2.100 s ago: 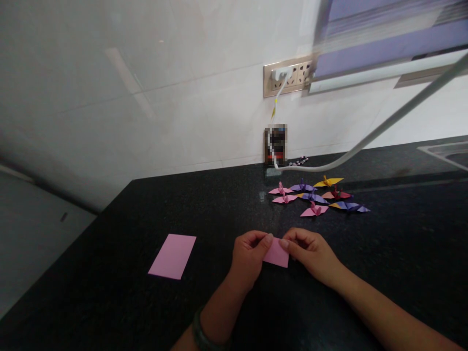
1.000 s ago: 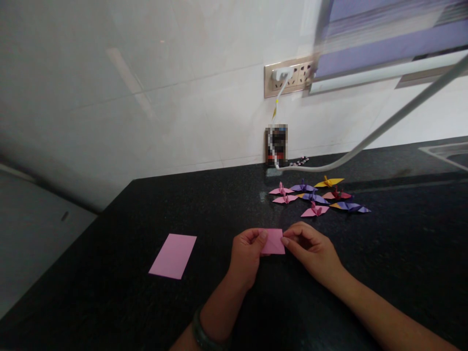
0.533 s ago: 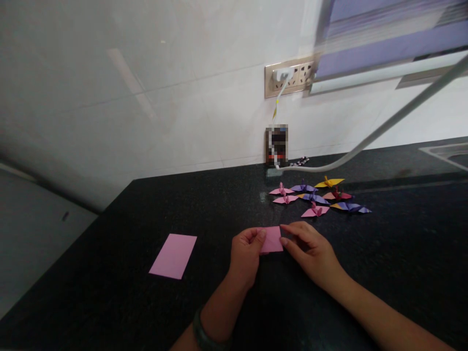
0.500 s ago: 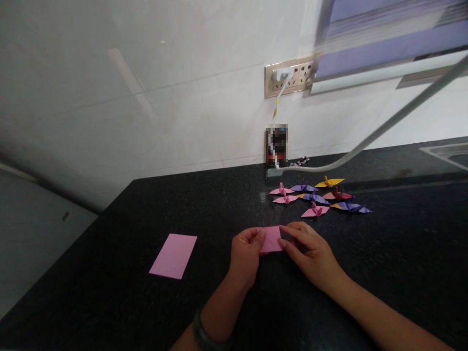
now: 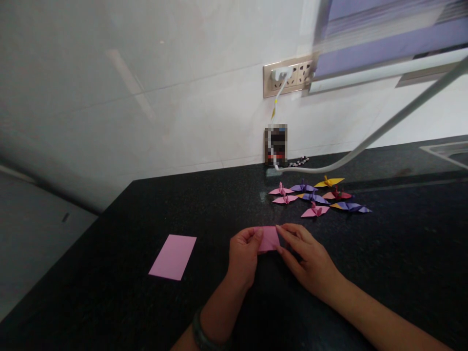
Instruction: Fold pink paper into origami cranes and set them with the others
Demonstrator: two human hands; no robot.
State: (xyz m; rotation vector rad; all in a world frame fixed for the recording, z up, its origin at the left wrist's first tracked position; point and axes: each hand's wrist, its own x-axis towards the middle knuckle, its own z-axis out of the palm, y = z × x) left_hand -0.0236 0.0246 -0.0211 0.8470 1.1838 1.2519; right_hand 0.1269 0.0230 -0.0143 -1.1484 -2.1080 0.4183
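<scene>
A small folded pink paper (image 5: pixel 268 238) lies on the black stone counter (image 5: pixel 109 292) between my two hands. My left hand (image 5: pixel 242 256) is curled, thumb and forefinger pinching the paper's left edge. My right hand (image 5: pixel 306 258) has its fingers stretched out, pressing flat along the paper's right side. A dark band is on my left wrist.
A flat pink sheet (image 5: pixel 172 256) lies to the left. Several folded paper cranes (image 5: pixel 317 196), pink, purple, yellow and red, sit behind the hands. A phone (image 5: pixel 276 145) leans on the wall, plugged into a socket strip (image 5: pixel 287 78). A white hose (image 5: pixel 383 126) crosses at right.
The pink paper was held up between both pinching hands; now it sits lower and farther forward on the counter, and my right fingers have stretched out over its right edge.
</scene>
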